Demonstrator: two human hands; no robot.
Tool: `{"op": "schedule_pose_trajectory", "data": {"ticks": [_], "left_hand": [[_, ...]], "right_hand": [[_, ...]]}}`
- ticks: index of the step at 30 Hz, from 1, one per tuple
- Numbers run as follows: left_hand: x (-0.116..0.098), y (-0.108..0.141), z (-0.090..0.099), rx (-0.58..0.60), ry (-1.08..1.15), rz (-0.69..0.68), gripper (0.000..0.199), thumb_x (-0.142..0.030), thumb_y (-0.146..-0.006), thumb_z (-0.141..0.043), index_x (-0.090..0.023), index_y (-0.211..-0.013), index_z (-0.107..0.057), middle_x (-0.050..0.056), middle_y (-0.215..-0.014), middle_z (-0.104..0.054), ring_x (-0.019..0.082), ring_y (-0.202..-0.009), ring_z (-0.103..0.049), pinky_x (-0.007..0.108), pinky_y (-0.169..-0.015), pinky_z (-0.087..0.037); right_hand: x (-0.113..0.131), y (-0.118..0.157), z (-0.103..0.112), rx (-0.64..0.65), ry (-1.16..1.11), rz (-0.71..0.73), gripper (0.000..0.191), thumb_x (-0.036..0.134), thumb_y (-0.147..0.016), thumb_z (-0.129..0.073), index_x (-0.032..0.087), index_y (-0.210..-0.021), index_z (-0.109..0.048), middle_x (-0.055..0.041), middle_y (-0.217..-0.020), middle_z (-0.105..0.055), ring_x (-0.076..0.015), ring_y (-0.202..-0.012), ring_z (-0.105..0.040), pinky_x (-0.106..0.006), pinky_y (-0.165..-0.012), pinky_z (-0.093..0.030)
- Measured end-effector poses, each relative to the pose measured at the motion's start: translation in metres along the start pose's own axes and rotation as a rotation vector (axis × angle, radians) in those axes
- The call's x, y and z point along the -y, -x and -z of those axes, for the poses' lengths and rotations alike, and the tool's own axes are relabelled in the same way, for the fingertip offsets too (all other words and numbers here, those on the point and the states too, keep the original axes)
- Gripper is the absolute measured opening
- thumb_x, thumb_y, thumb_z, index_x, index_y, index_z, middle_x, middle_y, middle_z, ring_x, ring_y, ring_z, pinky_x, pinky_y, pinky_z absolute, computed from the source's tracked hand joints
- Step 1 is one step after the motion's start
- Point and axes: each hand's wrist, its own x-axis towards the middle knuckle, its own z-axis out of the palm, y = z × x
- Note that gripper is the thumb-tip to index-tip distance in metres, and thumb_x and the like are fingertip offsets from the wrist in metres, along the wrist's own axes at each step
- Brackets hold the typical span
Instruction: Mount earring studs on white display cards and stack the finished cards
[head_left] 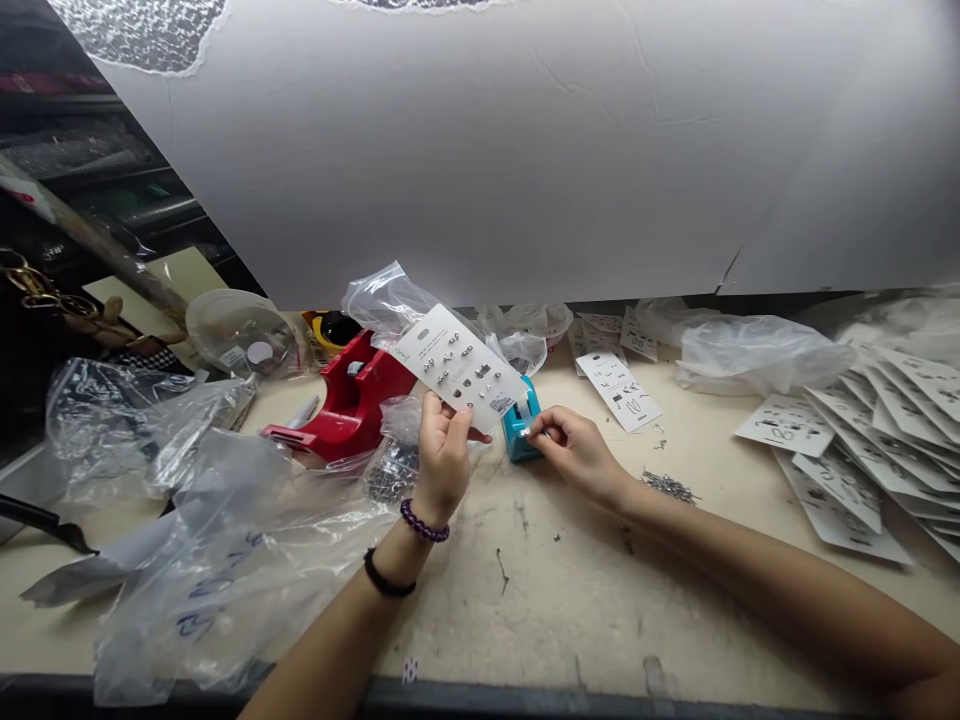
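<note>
My left hand (444,450) grips the lower edge of a white earring card (457,362) between thumb and fingers. The card is tilted and carries several small metal earrings and studs. Just right of it, a small teal tape dispenser (523,420) stands on the table, partly behind the card's corner. My right hand (570,445) is pinched at the dispenser's front edge. A tiny pale bit shows at those fingertips, too small to name. Under my right wrist lies a heap of thin metal pieces (670,487).
A red tape dispenser (349,400) stands left of my left hand. Clear plastic bags (225,570) cover the table's left side. Stacked earring cards (885,440) fill the right, and another card (619,390) lies behind my right hand. A white panel (525,150) closes off the back.
</note>
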Motion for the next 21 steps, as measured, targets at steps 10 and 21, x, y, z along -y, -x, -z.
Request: {"op": "schedule_pose_trajectory", "data": {"ticks": [10, 21], "left_hand": [[0.000, 0.001, 0.000, 0.006, -0.013, 0.019, 0.019, -0.024, -0.077, -0.049, -0.017, -0.093, -0.043, 0.002, -0.083, -0.054, 0.011, -0.065, -0.054, 0.019, -0.048, -0.048], [0.002, 0.003, -0.002, 0.033, -0.022, 0.052, 0.023, -0.023, -0.076, -0.048, -0.017, -0.097, -0.043, 0.004, -0.088, -0.056, 0.012, -0.066, -0.055, 0.020, -0.047, -0.048]], "right_hand": [[0.021, 0.021, 0.006, 0.122, -0.349, -0.327, 0.028, 0.038, -0.071, -0.058, 0.018, -0.091, -0.056, 0.0059, -0.057, -0.031, -0.0071, -0.048, -0.029, -0.021, -0.044, -0.027], [0.002, 0.025, -0.005, 0.153, -0.373, -0.560, 0.025, 0.042, -0.079, -0.049, 0.018, -0.081, -0.051, 0.0077, -0.047, -0.033, -0.0046, -0.030, -0.026, -0.019, -0.027, -0.014]]}}
